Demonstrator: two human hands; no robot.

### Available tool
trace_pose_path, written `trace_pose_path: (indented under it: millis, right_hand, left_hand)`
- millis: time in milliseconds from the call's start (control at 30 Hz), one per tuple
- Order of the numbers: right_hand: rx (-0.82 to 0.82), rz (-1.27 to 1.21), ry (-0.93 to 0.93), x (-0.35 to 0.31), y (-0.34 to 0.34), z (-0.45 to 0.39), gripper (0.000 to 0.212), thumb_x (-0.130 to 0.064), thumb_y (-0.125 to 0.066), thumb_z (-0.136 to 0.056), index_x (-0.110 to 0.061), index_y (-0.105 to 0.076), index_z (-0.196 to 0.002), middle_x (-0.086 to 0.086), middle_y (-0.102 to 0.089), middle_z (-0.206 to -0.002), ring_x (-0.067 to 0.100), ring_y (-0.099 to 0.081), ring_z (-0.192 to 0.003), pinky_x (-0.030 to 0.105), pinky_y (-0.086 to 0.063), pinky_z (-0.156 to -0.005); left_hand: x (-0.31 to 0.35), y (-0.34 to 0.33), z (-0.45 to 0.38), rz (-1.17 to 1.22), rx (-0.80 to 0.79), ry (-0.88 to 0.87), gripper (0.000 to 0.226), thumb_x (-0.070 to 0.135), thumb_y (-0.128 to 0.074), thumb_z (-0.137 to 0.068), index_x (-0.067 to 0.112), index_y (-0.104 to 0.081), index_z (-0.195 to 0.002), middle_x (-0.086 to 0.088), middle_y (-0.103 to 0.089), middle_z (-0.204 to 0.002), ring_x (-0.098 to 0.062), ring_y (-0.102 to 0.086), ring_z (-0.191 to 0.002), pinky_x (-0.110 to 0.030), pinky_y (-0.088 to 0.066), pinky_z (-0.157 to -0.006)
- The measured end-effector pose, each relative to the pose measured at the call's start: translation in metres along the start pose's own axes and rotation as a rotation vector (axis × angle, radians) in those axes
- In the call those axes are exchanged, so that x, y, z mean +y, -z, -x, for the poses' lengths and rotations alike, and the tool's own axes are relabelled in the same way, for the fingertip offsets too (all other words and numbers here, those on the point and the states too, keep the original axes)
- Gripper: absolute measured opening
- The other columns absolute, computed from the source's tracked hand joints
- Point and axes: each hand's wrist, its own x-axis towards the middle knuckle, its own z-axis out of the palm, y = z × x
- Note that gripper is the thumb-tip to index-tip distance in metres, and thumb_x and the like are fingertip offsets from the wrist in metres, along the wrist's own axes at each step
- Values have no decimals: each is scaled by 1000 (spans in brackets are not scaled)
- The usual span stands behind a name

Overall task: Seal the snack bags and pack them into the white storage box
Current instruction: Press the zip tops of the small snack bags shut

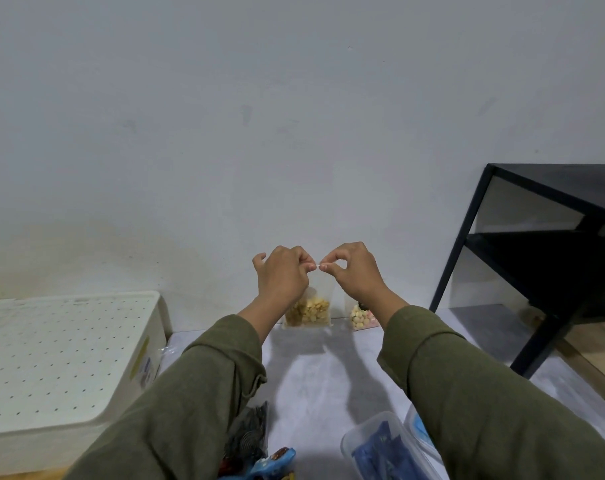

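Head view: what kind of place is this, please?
Probably a room at home, not a factory. A plain painted wall, a black metal shelf and a white box with a perforated lid stand around a grey surface where both hands pinch a snack bag shut.

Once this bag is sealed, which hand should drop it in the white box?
Left, probably. The white box sits on the left side, nearer the left hand. Both hands pinch the bag top; the right hand would have to cross over.
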Motion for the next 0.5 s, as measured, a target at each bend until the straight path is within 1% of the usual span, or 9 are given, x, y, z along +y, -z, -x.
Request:
trace_pose_path:
  millis: [100, 200, 267, 333, 367, 433, 500]
  right_hand:
    - [25, 25, 1, 0, 1, 0, 9, -20, -66, -86, -12, -69, -83, -19, -43, -81, 18, -44, -117, 40, -33, -103]
    - [66, 17, -12, 2, 1, -1, 10, -18, -65, -86, -10, -68, -82, -20, -41, -79, 19, -46, -113, 38, -35, -101]
    - [90, -8, -33, 6, 1, -2, 10, -18, -64, -87, -11, -68, -82, -14, -47, -81, 19, -47, -111, 33, -37, -97]
    - [92, -24, -35, 8, 1, -2, 9, -19, -64, -87, -12, -69, -82, -6, -57, -90, 19, -47, -110, 30, -36, -94]
    - [86, -20, -19, 9, 1, -3, 8, -22, -65, -86, -14, -69, -84, -4, -61, -94, 18, -47, -110, 31, -36, -94]
    - [62, -11, 22, 8, 1, -4, 10, -27, -68, -83, -19, -71, -89, -6, -63, -95, 16, -46, -110, 33, -36, -97]
    - [32, 7, 52, 5, -1, -6, 10, -27, -66, -85, -21, -72, -90, -5, -65, -96, 16, -45, -112, 38, -36, -100]
  left_hand:
    - [1, -1, -2, 59, -3, 27, 13, 33, -55, -92, 29, -67, -87, 13, -68, -91, -9, -55, -102, -44, -25, -104]
    - [-1, 0, -1, 98, -24, 62, 10, 36, -56, -91, 31, -64, -88, 16, -66, -94, -8, -54, -102, -46, -26, -103]
    - [-5, 1, -1, 122, -34, 100, 8, 29, -53, -92, 31, -61, -90, 16, -67, -99, -8, -55, -101, -41, -29, -96]
    - [-10, 3, -2, 179, -40, 129, 14, 20, -52, -93, 30, -59, -86, 15, -69, -98, -11, -58, -99, -37, -36, -91]
    - [-12, 4, -3, 207, -42, 126, 16, 18, -53, -93, 31, -58, -84, 13, -70, -97, -13, -60, -98, -38, -41, -91]
    - [-13, 4, -4, 244, -47, 108, 15, 17, -55, -91, 28, -61, -83, 9, -70, -94, -15, -63, -95, -39, -49, -88]
    - [-12, 4, -4, 261, -46, 97, 13, 16, -56, -91, 23, -65, -85, 6, -70, -92, -15, -64, -94, -37, -52, -85]
